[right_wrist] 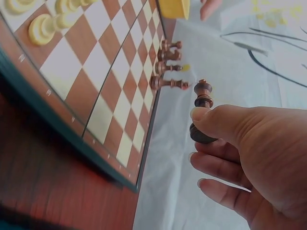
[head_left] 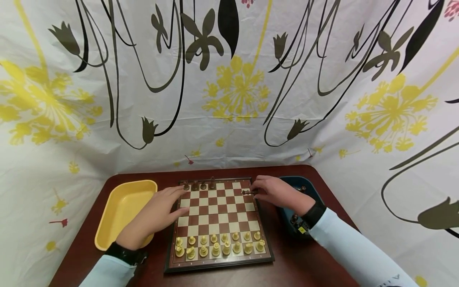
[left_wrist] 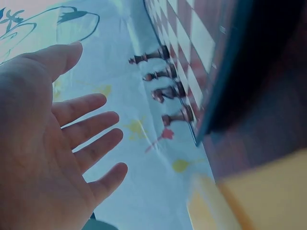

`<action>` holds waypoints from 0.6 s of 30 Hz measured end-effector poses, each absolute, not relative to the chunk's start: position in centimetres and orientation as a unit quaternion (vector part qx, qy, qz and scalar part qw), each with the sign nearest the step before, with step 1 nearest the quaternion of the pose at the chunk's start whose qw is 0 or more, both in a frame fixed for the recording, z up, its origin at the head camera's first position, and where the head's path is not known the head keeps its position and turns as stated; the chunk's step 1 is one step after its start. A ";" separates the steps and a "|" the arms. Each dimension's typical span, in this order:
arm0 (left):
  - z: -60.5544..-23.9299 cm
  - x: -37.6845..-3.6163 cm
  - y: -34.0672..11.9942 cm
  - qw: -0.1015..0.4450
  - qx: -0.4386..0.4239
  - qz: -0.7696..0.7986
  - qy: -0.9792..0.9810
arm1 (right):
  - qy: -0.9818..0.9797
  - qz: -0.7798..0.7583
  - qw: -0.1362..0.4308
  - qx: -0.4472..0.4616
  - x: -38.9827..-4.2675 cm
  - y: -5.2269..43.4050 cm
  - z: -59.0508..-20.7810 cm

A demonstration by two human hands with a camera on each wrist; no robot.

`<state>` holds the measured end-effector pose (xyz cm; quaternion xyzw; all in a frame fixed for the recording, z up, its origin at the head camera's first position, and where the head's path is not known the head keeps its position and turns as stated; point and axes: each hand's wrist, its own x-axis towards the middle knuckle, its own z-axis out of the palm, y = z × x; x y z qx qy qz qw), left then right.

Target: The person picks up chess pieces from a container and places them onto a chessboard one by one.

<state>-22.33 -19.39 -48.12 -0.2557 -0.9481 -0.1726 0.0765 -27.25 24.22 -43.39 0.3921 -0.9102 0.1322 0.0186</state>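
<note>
My right hand (head_left: pixel 274 192) is over the far right edge of the chessboard (head_left: pixel 222 218). Thumb and fingers pinch a dark chess piece (right_wrist: pixel 203 91) with a crown-like top, lying nearly level in the head view. At the board's left edge is my left hand (head_left: pixel 157 207), its fingers spread and holding nothing. A dark rook (left_wrist: pixel 177 116), knight (left_wrist: pixel 168 93), bishop (left_wrist: pixel 160 73) and a tall finial-topped piece (left_wrist: pixel 148 56) stand along the far row. Cream pieces (head_left: pixel 215 250) fill the two near rows, with pawns (head_left: pixel 214 238) in front.
A yellow tray (head_left: pixel 123 205) sits left of the board, partly behind my left forearm. On the right, a dark blue tray (head_left: pixel 317 195) holds several dark pieces (head_left: pixel 295 219), partly covered by my right wrist. A patterned cloth (head_left: pixel 236 147) hangs behind the dark red table (head_left: pixel 229 275).
</note>
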 end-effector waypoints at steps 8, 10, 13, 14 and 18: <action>-47.4 -23.9 -16.1 0.057 -0.284 -0.180 -0.940 | -0.904 0.133 0.000 0.405 -27.6 21.8 -43.4; -47.2 -24.3 -15.3 0.053 -0.291 -0.182 -0.938 | -0.902 0.137 0.001 0.410 -27.8 21.3 -43.4; -47.0 -24.7 -14.3 0.044 -0.300 -0.191 -0.934 | -0.898 0.143 0.002 0.416 -28.0 20.6 -43.5; -46.9 -24.9 -13.9 0.041 -0.303 -0.196 -0.932 | -0.897 0.143 0.002 0.417 -28.1 20.3 -43.5; -46.7 -25.4 -12.9 0.029 -0.312 -0.219 -0.924 | -0.899 0.140 -0.001 0.414 -28.2 19.2 -43.3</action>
